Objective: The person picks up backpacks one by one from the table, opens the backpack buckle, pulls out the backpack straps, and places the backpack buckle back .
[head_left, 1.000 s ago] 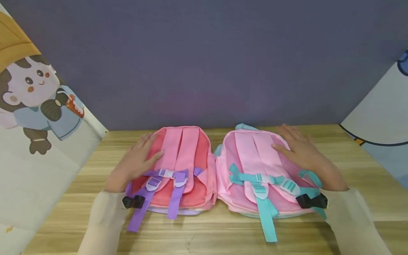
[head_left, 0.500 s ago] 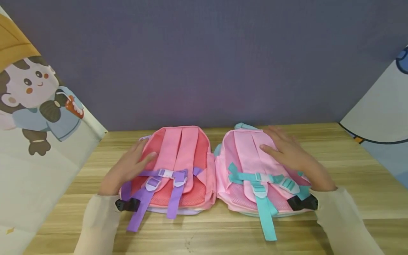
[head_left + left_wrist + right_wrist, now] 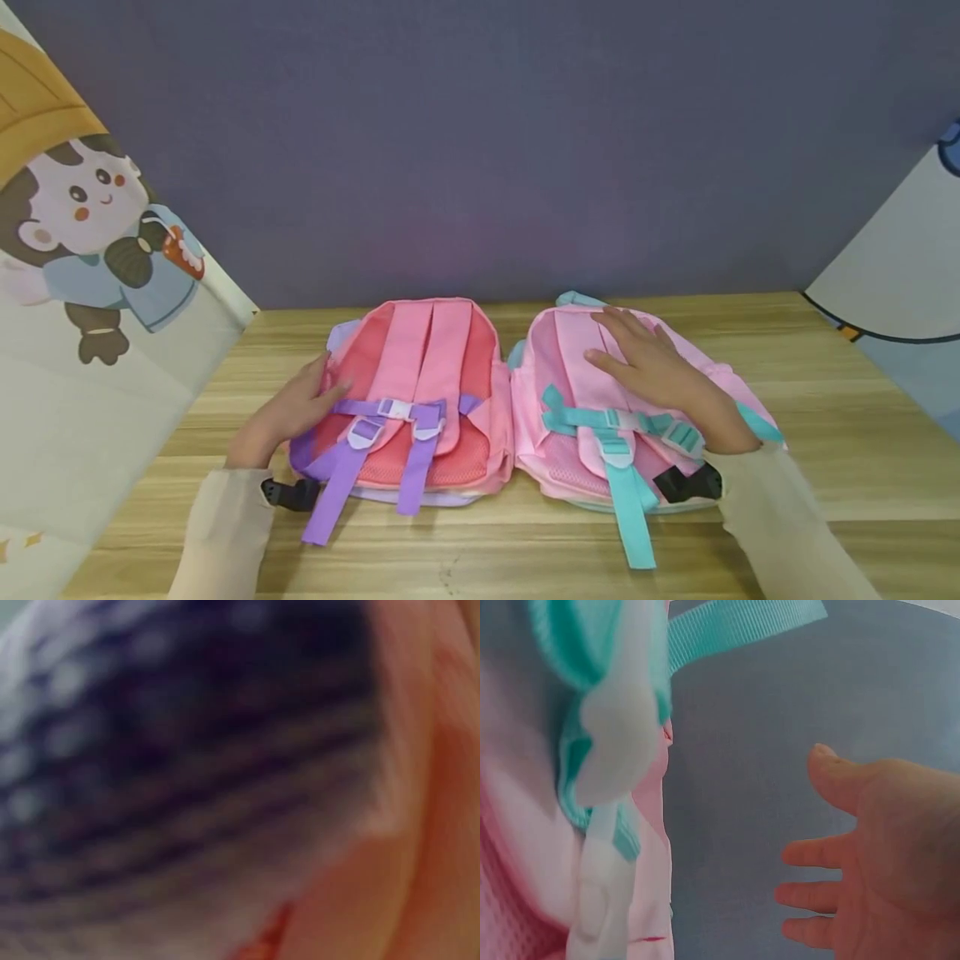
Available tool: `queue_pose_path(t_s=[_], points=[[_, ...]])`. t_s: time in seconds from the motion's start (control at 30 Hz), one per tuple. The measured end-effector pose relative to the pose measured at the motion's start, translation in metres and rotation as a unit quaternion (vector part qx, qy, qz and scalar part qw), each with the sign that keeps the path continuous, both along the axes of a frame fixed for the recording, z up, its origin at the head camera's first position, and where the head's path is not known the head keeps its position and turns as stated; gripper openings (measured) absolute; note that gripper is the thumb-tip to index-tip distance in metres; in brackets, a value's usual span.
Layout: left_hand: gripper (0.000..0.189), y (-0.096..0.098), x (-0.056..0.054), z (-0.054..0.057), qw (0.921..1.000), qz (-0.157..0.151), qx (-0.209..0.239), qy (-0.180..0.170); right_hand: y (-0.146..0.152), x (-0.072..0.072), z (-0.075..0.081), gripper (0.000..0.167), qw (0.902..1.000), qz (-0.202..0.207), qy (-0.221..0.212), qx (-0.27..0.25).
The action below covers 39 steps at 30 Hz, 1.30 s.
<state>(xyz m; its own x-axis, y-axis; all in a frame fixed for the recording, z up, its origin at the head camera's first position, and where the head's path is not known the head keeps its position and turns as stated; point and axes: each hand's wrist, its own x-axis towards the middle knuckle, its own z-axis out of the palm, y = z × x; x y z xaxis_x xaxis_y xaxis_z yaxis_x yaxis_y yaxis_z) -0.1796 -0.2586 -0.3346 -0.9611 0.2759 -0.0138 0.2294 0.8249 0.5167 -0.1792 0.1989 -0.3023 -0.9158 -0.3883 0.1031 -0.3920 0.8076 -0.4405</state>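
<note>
Wooden table [image 3: 390, 558]: pink backpack [image 3: 577, 358] right of coral backpack [image 3: 422, 367], seemingly laid out, neither lifted; your left hand [image 3: 288, 408] at coral's left, right hand [image 3: 651, 367] rightward, both spread, empty.

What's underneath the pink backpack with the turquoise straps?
The wooden table shows around this backpack, which appears to lie on it. Anything directly beneath is covered and cannot be seen.

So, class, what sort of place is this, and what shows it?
Probably a staged tabletop booth, perhaps indoors: a wood-grain table, a plain dark backdrop behind it, and a cartoon on the side panel.
</note>
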Motion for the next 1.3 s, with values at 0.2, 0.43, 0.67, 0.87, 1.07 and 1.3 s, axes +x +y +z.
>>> queue_pose_path(t_s=[0.2,0.43,0.67,0.87,1.07,1.3], points=[[0.056,-0.005,-0.002,-0.008,0.9989,-0.018,-0.009,0.041,-0.007,-0.002,-0.003,0.066,1.0000,0.003,-0.005,-0.005],[0.061,0.001,-0.001,-0.008,0.9990,-0.003,-0.038,0.021,-0.012,-0.001,0.000,0.067,0.9999,0.007,-0.007,-0.004],[0.059,0.007,-0.002,-0.008,0.9982,-0.006,-0.055,0.023,-0.017,0.002,0.000,0.067,0.9999,0.007,-0.013,0.008],[0.058,0.014,0.000,-0.004,0.9979,-0.016,-0.059,0.022,-0.018,0.003,0.000,0.066,0.9998,0.013,-0.007,0.012],[0.058,0.025,0.001,-0.003,0.9982,-0.012,-0.058,0.005,-0.014,0.006,0.006,0.065,0.9998,0.015,-0.003,0.014],[0.057,0.039,0.005,-0.005,0.9986,-0.032,-0.041,0.008,-0.017,0.011,0.013,0.066,0.9996,0.026,-0.011,0.008]])
